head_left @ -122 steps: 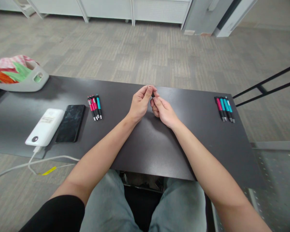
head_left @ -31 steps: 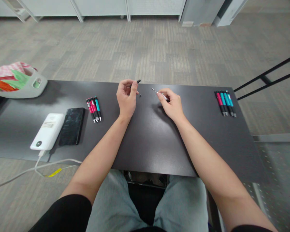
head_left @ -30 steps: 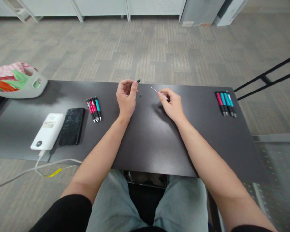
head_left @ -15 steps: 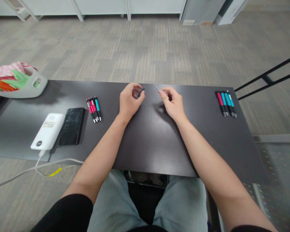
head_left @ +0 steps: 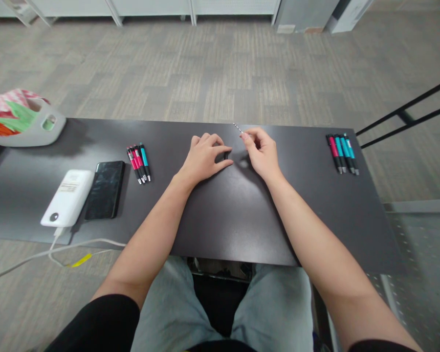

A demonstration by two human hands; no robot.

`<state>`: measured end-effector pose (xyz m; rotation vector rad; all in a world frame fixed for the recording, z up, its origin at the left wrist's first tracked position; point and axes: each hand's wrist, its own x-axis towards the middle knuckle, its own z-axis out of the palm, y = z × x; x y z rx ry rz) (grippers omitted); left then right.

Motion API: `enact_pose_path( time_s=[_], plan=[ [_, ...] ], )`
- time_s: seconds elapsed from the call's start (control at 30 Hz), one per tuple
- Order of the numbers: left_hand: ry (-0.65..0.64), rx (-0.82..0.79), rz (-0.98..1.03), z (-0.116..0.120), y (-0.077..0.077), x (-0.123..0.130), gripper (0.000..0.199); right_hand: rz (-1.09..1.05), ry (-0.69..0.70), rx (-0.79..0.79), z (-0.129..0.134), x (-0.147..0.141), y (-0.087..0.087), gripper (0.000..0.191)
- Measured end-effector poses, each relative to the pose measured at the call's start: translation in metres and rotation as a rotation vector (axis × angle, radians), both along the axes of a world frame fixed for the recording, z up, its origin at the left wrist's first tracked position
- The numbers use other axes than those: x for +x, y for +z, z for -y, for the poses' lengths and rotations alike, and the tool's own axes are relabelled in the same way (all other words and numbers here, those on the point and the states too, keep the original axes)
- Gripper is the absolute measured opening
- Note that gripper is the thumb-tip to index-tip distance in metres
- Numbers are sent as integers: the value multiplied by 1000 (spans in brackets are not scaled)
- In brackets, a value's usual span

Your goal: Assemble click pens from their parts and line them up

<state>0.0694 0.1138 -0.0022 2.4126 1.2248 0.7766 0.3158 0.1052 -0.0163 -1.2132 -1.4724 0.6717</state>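
Observation:
My left hand point(head_left: 205, 159) is low over the dark table point(head_left: 234, 215), its thumb and fingers stretched apart. In the gap between thumb and forefinger shows a small black piece point(head_left: 226, 155); whether the fingers touch it is hard to see. My right hand point(head_left: 262, 151) is raised a little above the tabletop, with thumb and fingertips pinched on a thin rod with black-and-white stripes point(head_left: 237, 128). The rod points up and to the left, and its lower part is hidden in the hand.
Several pink and blue pens point(head_left: 139, 164) lie in a row on the left, and a similar row of pens point(head_left: 342, 154) lies on the right. A black phone point(head_left: 105, 190), a white power bank point(head_left: 69, 198) with a cable, and a white basket point(head_left: 55, 124) of colourful cloth are at far left.
My left hand has moved down and right toward the tabletop, and its fingers have spread around the black piece. My right hand keeps the striped rod in nearly the same place.

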Motion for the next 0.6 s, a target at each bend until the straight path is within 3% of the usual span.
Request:
enact_pose_path(
  time_s=[0.27,0.43,0.6],
  plan=[
    [-39,-50,120,-11,-9,-8,35,-8,11,-42,0,1,1,67],
    [141,0,199,-21,-16,-11,54,2,20,-5,0,0,-2,66],
    [216,-97,6,-17,-7,-11,54,24,29,-18,1,-1,-1,66]
  ],
)
